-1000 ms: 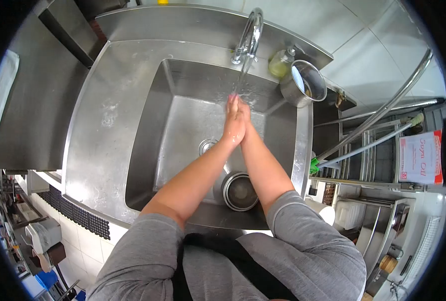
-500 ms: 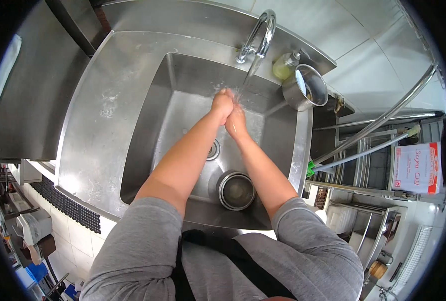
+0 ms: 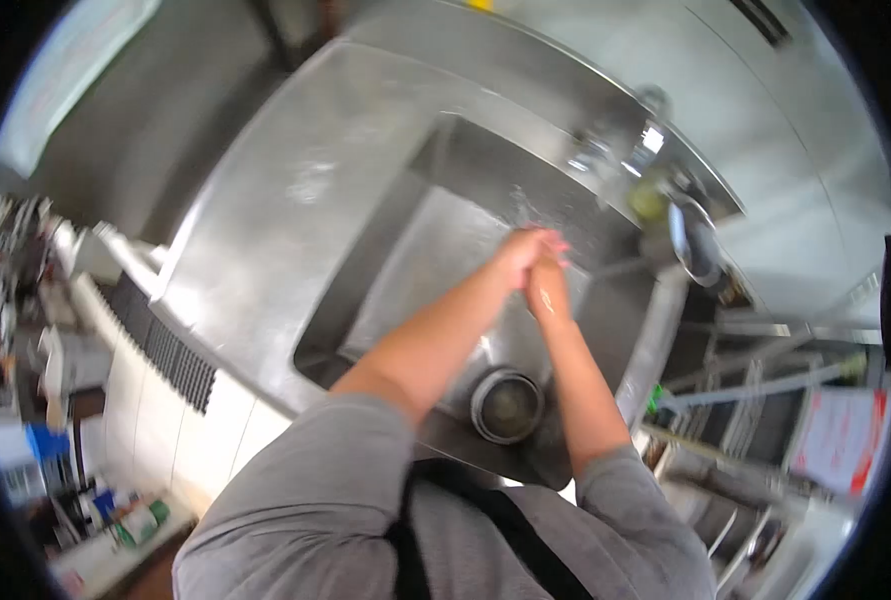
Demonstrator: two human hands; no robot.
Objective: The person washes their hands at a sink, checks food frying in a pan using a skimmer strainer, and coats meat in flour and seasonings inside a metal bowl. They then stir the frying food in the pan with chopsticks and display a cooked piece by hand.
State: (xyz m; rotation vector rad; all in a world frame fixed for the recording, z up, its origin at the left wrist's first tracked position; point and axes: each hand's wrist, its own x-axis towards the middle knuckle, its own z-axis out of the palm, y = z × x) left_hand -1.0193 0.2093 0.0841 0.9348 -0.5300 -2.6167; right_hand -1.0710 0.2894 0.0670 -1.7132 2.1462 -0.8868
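Observation:
My left hand (image 3: 525, 252) and my right hand (image 3: 546, 286) are pressed together over the steel sink basin (image 3: 415, 250), under the tap (image 3: 651, 125). Water splashes around them, and wet streaks shine on my right wrist. The left hand lies partly over the right. Motion blur smears the fingers, so I cannot tell how they are bent, and no object shows between the hands. Below my forearms, a round metal pot (image 3: 506, 405) sits in the basin near its front edge.
On the right rear ledge stand a soap bottle (image 3: 649, 200) with yellowish liquid and a metal container (image 3: 700, 245). A steel drainboard (image 3: 295, 200) extends left. To the right are a pale hose (image 3: 765, 388), metal racks and a white-and-red box (image 3: 840, 440).
The camera view has turned and tilted, so the sink appears rotated and shifted right. My hands stay together in the water, still above the basin.

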